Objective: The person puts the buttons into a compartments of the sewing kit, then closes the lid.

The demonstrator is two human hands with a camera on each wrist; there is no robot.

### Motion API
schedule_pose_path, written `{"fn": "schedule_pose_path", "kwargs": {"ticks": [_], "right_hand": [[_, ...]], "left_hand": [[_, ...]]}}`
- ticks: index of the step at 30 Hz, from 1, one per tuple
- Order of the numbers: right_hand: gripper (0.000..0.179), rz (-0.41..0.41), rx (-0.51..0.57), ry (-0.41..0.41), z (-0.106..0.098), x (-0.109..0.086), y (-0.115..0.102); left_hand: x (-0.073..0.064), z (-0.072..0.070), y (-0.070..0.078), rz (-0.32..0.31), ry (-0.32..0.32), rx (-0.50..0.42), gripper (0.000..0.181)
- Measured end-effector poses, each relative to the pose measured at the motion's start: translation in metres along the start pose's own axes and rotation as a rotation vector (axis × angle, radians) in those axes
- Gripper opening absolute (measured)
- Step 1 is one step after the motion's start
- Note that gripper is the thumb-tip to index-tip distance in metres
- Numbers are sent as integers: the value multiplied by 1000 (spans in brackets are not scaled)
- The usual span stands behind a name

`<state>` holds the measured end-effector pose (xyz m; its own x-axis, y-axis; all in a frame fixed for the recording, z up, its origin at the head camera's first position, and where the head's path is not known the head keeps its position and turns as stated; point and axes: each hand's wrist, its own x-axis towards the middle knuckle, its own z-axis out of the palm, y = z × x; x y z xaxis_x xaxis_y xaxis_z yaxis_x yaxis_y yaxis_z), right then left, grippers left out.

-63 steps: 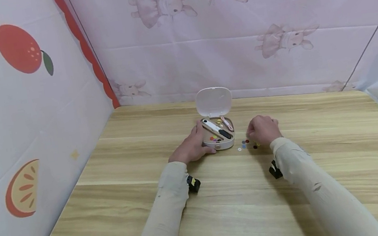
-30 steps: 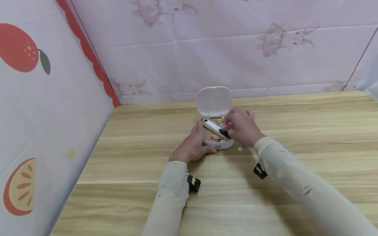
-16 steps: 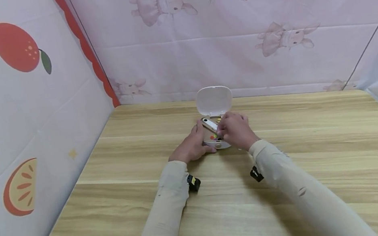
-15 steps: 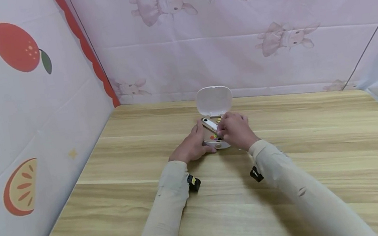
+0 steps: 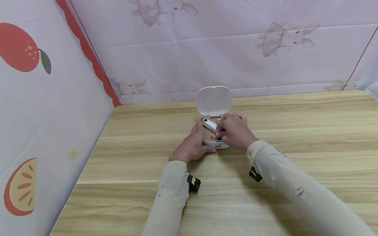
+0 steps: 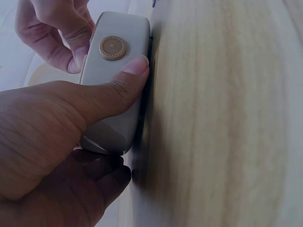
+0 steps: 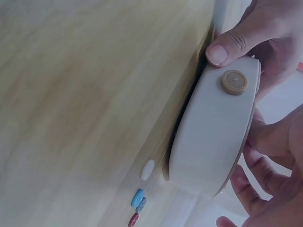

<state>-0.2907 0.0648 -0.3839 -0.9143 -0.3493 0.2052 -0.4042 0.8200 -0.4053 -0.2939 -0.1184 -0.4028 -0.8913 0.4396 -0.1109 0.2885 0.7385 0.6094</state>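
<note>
A white sewing box (image 5: 210, 144) with a round tan button-shaped clasp (image 6: 112, 48) stands on the table, its lid (image 5: 214, 101) raised. My left hand (image 5: 190, 144) grips the box's left side, thumb along the front wall. Over the front compartment, my right hand (image 5: 236, 130) has its fingertips down among small colored buttons (image 5: 212, 137); cannot tell whether it pinches one. A white tool (image 5: 208, 123) lies slantwise in the tray, its lower end hidden behind the right hand. In the right wrist view, those right fingers (image 7: 246, 187) bend at the rim.
Beside the box on the wooden table (image 5: 211, 220) lie loose buttons: a white one (image 7: 147, 170), a blue one (image 7: 137, 198), a grey-blue one (image 7: 141, 205) and a red one (image 7: 133, 219). A rabbit-printed cloth (image 5: 165, 60) hangs behind the table, a fruit-printed one (image 5: 65, 124) at left.
My right hand has moved left from the loose buttons on the table to over the box, then slightly further to the front compartment. The left hand has stayed on the box.
</note>
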Motion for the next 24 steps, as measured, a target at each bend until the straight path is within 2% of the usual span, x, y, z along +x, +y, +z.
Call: {"fn": "schedule_pose_path", "kwargs": {"ticks": [15,24], "right_hand": [[6,-38,-79,25,-2,-1,-6],[12,-59,-123,64,1,0,-6]], "left_hand": [[0,0,0,-8,-4,-2,113],[-1,-1,0,-3,-4,-5,112]]}}
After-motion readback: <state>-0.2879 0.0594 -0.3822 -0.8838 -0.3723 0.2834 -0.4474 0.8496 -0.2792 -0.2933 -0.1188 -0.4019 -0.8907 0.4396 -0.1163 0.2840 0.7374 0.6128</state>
